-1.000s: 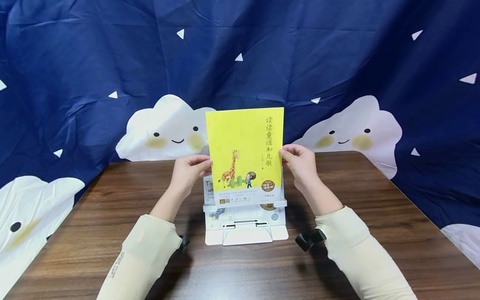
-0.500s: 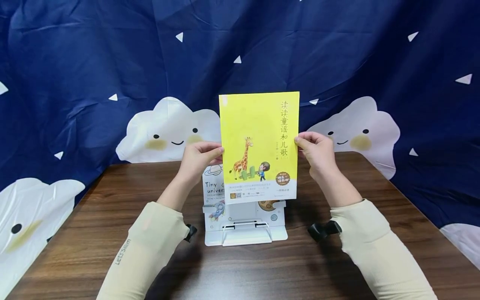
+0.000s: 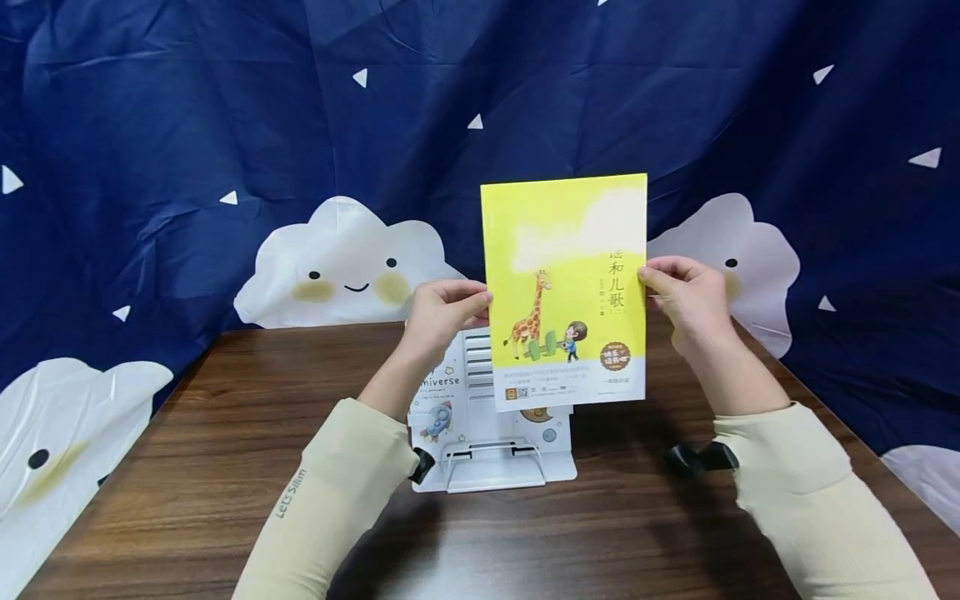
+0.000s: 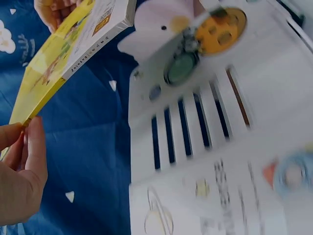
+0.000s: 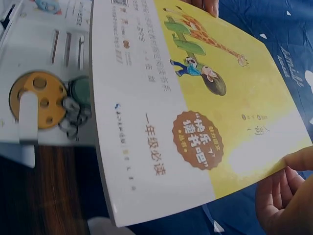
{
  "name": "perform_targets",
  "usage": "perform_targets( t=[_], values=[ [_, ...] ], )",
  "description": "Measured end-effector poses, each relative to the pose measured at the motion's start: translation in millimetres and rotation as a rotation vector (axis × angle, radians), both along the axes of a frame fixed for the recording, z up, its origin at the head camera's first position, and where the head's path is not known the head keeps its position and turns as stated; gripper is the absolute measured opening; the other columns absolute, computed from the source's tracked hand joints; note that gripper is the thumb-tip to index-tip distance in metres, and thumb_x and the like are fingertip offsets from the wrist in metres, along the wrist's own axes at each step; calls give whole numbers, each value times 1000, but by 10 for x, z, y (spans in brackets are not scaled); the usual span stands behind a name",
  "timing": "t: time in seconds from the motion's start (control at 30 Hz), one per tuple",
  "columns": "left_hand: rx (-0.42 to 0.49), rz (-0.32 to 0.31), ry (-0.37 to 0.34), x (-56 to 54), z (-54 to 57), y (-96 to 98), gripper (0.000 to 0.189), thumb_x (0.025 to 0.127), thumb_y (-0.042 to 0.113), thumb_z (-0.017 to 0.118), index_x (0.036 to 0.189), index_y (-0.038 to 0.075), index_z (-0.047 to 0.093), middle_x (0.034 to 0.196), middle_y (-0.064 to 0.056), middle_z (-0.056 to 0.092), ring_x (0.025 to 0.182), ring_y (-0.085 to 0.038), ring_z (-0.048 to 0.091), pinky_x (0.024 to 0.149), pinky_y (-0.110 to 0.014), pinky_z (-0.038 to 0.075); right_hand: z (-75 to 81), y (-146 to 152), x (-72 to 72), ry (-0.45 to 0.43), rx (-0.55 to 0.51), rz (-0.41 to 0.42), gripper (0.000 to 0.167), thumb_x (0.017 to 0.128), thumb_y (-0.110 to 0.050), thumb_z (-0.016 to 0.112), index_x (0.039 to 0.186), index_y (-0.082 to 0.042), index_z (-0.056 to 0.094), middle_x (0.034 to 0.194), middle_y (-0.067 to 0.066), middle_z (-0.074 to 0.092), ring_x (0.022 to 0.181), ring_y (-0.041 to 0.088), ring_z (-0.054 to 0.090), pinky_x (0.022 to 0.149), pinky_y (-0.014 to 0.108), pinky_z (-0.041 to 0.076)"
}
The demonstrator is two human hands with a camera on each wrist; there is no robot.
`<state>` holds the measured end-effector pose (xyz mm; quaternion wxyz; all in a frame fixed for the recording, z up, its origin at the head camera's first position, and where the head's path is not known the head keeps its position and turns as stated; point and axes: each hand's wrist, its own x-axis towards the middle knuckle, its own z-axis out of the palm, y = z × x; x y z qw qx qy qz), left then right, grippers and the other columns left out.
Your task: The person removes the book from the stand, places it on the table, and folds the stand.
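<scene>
A yellow book [image 3: 566, 308] with a giraffe and a child on its cover is held upright in the air, cover toward me. My left hand [image 3: 447, 312] pinches its left edge between thumb and fingers; my right hand [image 3: 688, 298] pinches the opposite edge. Glare whitens the upper right of the cover. Behind and below the book stands a white book stand [image 3: 495, 471] with slots and space drawings, partly hidden by it. In the left wrist view the book's spine [image 4: 54, 90] faces the camera, and the right wrist view shows the cover's lower part [image 5: 146, 147] close up.
The stand rests on a dark wooden table [image 3: 247, 433], with a wire holder [image 3: 495, 483] at its front. A blue cloth backdrop [image 3: 225, 108] with white clouds and triangles hangs behind the table. Black wrist straps show at both sleeves.
Both hands have carried the book up and to the right, away from the stand's front. More of the stand's left side and its slots now show.
</scene>
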<state>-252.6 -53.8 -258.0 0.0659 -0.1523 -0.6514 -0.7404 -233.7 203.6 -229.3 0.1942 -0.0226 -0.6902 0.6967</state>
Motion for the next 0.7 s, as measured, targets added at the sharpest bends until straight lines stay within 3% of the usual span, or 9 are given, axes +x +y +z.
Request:
perform_targets(
  t=[0.07, 0.1, 0.17, 0.23, 0.27, 0.4, 0.53, 0.57, 0.7],
  values=[
    [12, -17, 12, -99, -95, 81, 11, 77, 2, 63, 85, -5, 64, 78, -15, 60, 66, -24, 59, 62, -33, 49, -4, 80, 26, -20, 48, -32, 7, 79, -12, 62, 72, -14, 61, 78, 1, 52, 69, 9, 51, 57, 17, 41],
    [3, -7, 0, -57, -75, 139, 12, 76, 2, 63, 86, -5, 63, 79, -16, 61, 67, -25, 60, 63, -35, 49, -9, 120, 39, -32, 73, -49, 7, 79, -14, 62, 72, -15, 61, 80, 0, 51, 70, 9, 50, 57, 17, 41],
    [1, -20, -7, -232, -249, 225, 12, 77, 5, 64, 86, -2, 64, 80, -14, 61, 67, -23, 60, 62, -33, 49, -23, 194, 69, -51, 100, -68, 6, 80, -16, 62, 73, -16, 62, 84, 2, 50, 72, 10, 49, 58, 17, 41],
    [-1, -28, -35, -272, -299, 301, 13, 76, 7, 65, 87, -1, 64, 81, -13, 61, 68, -23, 60, 62, -33, 49, -39, 263, 96, -63, 100, -66, 6, 79, -16, 62, 74, -17, 61, 86, 2, 47, 73, 11, 48, 58, 16, 41],
    [-5, -25, -51, -236, -280, 340, 13, 76, 6, 65, 87, -2, 64, 81, -14, 61, 68, -24, 60, 63, -33, 49, -48, 296, 105, -66, 96, -66, 7, 79, -16, 62, 72, -17, 61, 86, 3, 46, 72, 11, 47, 57, 16, 41],
    [18, -32, -59, -333, -442, 511, 14, 75, 6, 65, 87, -2, 64, 81, -14, 61, 67, -25, 61, 61, -33, 50, -88, 430, 142, -63, 93, -57, 8, 79, -16, 62, 72, -18, 62, 87, 2, 45, 72, 11, 46, 55, 15, 40],
    [56, -46, -35, -597, -804, 693, 15, 73, 12, 69, 85, 4, 67, 79, -10, 63, 64, -21, 61, 57, -31, 50, -146, 557, 174, -91, 209, -92, 7, 80, -22, 61, 73, -22, 61, 87, -3, 48, 72, 9, 47, 56, 16, 40],
    [59, -46, -47, -590, -824, 728, 16, 73, 13, 69, 85, 4, 67, 79, -10, 63, 65, -21, 61, 57, -31, 50, -161, 588, 182, -100, 239, -99, 7, 80, -22, 60, 73, -23, 61, 86, -4, 48, 72, 9, 47, 57, 16, 41],
    [23, -2, -113, -294, -644, 844, 12, 75, 4, 65, 86, 0, 65, 80, -12, 62, 63, -21, 61, 58, -31, 50, -225, 715, 206, -110, 291, -96, 6, 81, -24, 60, 77, -20, 62, 84, -5, 49, 71, 9, 47, 56, 15, 42]
  ],
)
